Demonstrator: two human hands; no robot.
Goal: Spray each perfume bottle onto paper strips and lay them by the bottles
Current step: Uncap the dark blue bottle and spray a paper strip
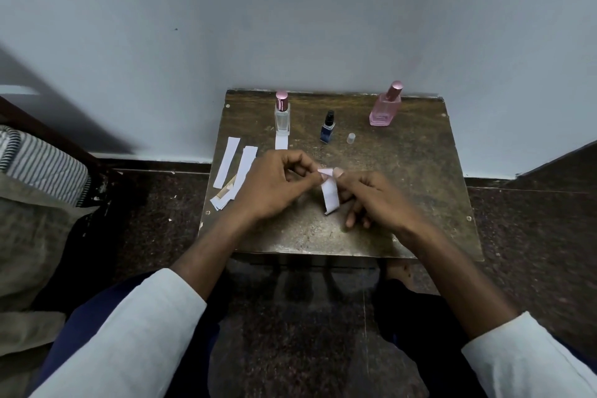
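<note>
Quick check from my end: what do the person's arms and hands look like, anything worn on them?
Both hands, the left hand and the right hand, are bare: no gloves, and no rings, watch or bracelets that I can see. The forearms are uncovered. Each arm wears a plain white long sleeve, left sleeve and right sleeve, pushed up toward the elbow, without visible markings or cuff buttons.

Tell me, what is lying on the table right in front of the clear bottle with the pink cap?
A white paper strip lies flat on the table, its far end at the foot of the clear bottle. The left hand hides the near end, so its full length cannot be seen.
</note>
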